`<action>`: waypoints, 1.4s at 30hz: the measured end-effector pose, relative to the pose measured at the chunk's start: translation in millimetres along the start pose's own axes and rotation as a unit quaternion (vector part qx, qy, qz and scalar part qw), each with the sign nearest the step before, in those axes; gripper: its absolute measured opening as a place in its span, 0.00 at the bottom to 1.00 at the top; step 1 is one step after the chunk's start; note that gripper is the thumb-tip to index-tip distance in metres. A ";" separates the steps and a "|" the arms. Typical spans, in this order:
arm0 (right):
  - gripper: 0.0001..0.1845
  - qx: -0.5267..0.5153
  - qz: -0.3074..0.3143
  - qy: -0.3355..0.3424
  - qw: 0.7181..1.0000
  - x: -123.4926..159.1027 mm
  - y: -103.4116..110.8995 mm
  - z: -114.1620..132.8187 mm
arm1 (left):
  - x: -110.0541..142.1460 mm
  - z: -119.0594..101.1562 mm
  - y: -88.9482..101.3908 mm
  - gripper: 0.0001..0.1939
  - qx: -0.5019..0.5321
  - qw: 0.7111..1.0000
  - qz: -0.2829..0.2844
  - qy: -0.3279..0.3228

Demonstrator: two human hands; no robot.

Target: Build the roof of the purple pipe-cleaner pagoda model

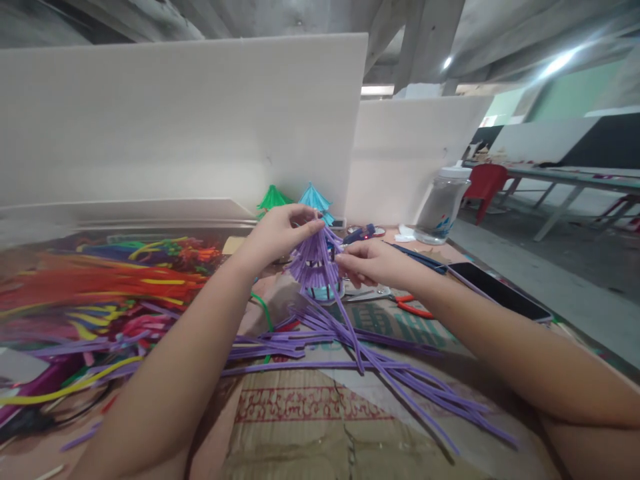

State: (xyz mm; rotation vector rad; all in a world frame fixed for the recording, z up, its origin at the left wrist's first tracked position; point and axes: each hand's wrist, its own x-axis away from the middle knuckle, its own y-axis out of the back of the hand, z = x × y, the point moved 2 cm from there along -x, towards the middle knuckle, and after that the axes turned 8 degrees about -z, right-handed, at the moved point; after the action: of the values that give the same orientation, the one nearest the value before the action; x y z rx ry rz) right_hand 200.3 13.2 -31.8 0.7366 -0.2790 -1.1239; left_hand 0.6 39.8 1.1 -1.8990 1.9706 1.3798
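Observation:
A small purple tiered pagoda [313, 270], built from pipe cleaners, stands upright at the centre on a pale base. My left hand [280, 237] is closed around its pointed top, thumb and fingers pinching the tip. At the tower's right side, my right hand [367, 261] has its fingertips pinched together by the lower roof; what they hold is too small or hidden to name. One long purple pipe cleaner [343, 310] hangs from the tower toward the table. Loose purple pipe cleaners [410, 380] lie spread in front.
Behind stand a green roofed model [273, 198] and a blue one [315, 195]. Coloured pipe cleaners [100, 283] pile up at left. On the right are orange-handled scissors [413, 307], a phone [500, 291], a dark blue tool [361, 235] with a red light, and a clear bottle [443, 203].

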 end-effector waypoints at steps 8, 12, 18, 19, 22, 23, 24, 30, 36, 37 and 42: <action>0.17 0.168 -0.073 0.042 0.982 2.0 28.9 5.7 | -0.6 4.7 -8.5 0.16 0.032 0.998 -0.052 0.006; 0.16 0.202 -0.078 0.049 0.975 2.6 32.3 4.8 | -1.4 7.0 -6.3 0.17 0.049 0.997 -0.062 0.018; 0.20 0.218 -0.088 0.086 0.968 8.1 20.8 10.5 | -0.2 -3.2 1.7 0.15 0.036 0.994 -0.096 0.036; 0.21 0.217 -0.090 0.092 0.968 9.1 19.8 11.4 | -0.1 -4.8 3.4 0.15 0.026 0.994 -0.101 0.036; 0.23 0.218 -0.096 0.103 0.966 9.5 19.3 11.0 | -0.2 -7.1 6.5 0.14 -0.009 0.993 -0.109 0.033; 0.22 0.220 -0.093 0.104 0.965 8.6 19.3 9.6 | -0.1 -7.1 6.5 0.14 -0.012 0.993 -0.108 0.034; 0.21 0.223 -0.088 0.105 0.965 7.3 19.2 7.8 | -0.1 -7.1 6.0 0.14 -0.008 0.994 -0.106 0.036; 0.18 0.236 -0.064 0.108 0.964 0.8 17.5 -1.4 | 0.1 -4.6 -0.6 0.14 0.019 0.996 -0.086 0.031; 0.18 0.258 -0.050 0.100 0.960 3.5 21.6 -0.2 | -2.0 3.3 -3.3 0.13 0.016 0.996 -0.086 0.033; 0.18 0.260 -0.050 0.102 0.959 3.5 22.2 -0.2 | -2.4 4.1 -3.7 0.13 0.015 0.995 -0.092 0.029; 0.17 0.257 -0.056 0.120 0.957 2.7 19.1 -0.6 | -3.9 5.8 -6.4 0.13 0.012 0.995 -0.097 0.012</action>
State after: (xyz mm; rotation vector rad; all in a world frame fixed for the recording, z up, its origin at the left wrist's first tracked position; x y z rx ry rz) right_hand 215.4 15.4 -20.1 1.3542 -0.3308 -1.0645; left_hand 3.8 47.5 -3.3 -2.0428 1.7470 1.2824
